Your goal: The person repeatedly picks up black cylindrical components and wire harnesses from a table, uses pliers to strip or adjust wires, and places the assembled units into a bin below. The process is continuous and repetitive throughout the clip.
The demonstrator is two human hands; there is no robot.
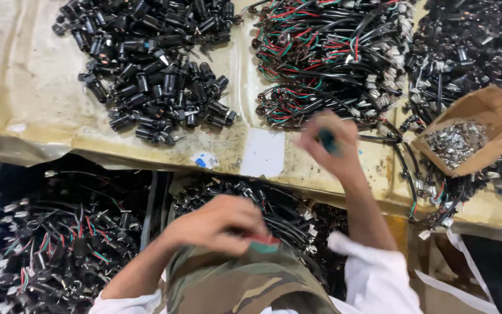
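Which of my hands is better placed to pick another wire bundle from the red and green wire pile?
Probably the right hand: it is raised at the near edge of the wire pile, though it already holds a small dark part. The left hand is low near the lap.

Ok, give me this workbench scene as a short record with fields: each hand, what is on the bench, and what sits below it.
left hand: low over the lap, closed on red and green wires
right hand: raised over the bench, blurred, gripping a small dark teal part
bench left: pile of black cylindrical parts
bench middle: bundles of red, green and black wire leads
bench right: open cardboard box with small silvery metal pieces
below bench: more wired black parts
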